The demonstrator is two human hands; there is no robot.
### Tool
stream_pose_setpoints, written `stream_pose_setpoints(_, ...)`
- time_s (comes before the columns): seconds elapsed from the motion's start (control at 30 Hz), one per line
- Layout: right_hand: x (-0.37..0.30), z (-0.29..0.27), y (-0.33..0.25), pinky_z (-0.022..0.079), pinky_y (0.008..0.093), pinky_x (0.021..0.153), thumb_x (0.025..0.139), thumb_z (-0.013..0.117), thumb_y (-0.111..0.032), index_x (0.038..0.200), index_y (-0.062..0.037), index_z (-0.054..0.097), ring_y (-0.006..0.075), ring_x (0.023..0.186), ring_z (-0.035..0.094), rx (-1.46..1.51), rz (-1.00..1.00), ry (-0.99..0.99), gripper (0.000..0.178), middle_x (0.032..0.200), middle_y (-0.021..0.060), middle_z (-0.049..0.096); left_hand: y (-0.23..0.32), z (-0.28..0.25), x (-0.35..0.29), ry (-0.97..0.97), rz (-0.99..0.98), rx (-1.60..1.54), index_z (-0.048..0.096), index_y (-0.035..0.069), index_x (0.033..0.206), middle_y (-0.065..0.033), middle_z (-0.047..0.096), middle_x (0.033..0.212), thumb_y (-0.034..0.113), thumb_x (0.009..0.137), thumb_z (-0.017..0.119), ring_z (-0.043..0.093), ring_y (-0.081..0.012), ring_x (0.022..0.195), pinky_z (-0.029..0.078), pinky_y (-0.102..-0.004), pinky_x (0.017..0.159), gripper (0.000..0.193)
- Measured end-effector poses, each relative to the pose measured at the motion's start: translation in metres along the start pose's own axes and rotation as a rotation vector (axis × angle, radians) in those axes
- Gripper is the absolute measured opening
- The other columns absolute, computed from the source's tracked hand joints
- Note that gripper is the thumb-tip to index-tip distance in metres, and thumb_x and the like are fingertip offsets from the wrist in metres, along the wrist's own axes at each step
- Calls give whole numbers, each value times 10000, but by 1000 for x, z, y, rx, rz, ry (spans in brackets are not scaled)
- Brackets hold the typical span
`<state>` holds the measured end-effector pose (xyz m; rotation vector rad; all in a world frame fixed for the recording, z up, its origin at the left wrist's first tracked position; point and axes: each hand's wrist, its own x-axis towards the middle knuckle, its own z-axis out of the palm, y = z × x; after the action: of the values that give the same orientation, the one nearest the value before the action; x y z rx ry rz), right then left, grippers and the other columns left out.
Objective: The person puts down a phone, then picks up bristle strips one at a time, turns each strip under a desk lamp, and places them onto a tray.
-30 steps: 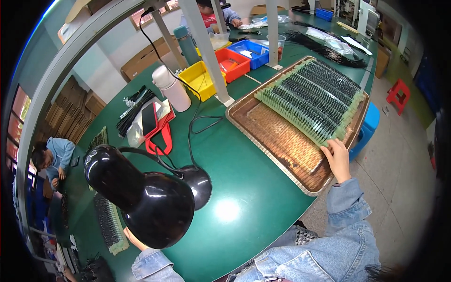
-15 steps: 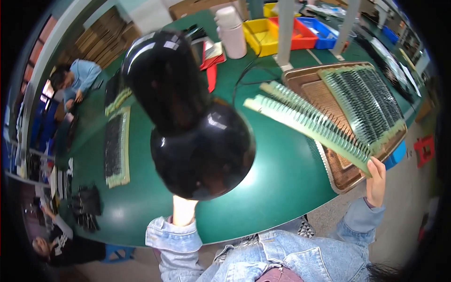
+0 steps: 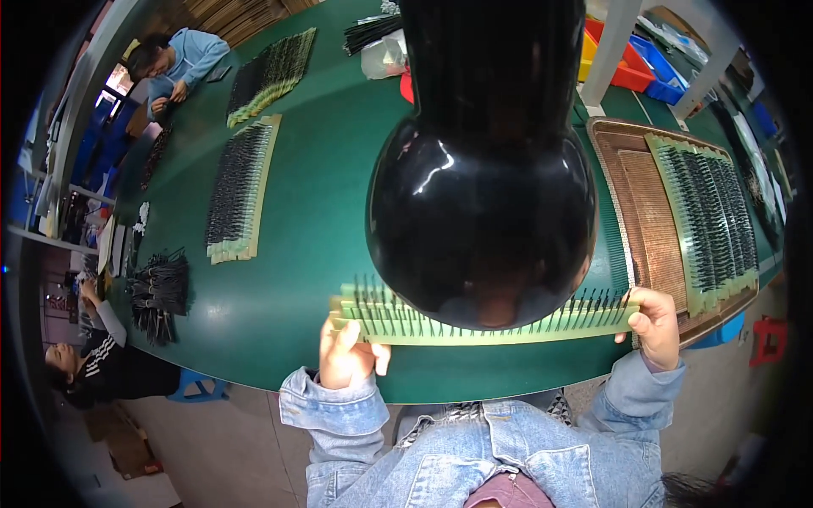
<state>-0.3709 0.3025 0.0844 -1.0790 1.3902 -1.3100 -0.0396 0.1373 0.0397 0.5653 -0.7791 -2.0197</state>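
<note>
Two long pale-green strips, lined with thin black wire-like pieces, are held level near the table's front edge. My left hand is closed on their left end, thumb on the near face. The right end is gripped by my right hand, between thumb and fingers. A glossy black lamp hangs over their middle and hides part of them. To the right, a brown tray carries several similar strips laid side by side.
Two more groups of strips, one nearer and one farther, lie left on the green table. Black wire bundles sit at the left edge. Co-workers are at the far left and lower left. Coloured bins stand behind metal posts.
The strips have moved left from over the tray to in front of me, turning level. My left hand has come out from behind the lamp and now holds their left end. The view has shifted.
</note>
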Motion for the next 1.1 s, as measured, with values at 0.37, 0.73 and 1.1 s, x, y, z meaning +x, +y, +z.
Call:
stream_pose_setpoints(0.37,55,65,12,434,246,609,841,450,-136,1025,5,475,105,695,530,479,3,401,233,861,41,534,28,5,-12,309,296,300,449,-28,988,-148,560,777,112,818,479,501,-184,438,435,-269,328,223)
stream_pose_setpoints(0.73,63,66,20,436,209,512,832,435,-68,1091,22,440,100,621,525,305,-17,94,275,799,53,521,39,-8,-14,399,373,389,450,-10,972,-129,563,790,127,857,418,490,-158,429,400,-233,295,182)
stream_pose_setpoints(1.1,57,70,15,394,175,462,841,396,-68,899,51,478,69,516,488,266,-45,141,156,686,32,532,44,-18,-17,371,346,310,460,23,967,-112,568,804,110,860,409,487,-134,436,381,-205,283,146)
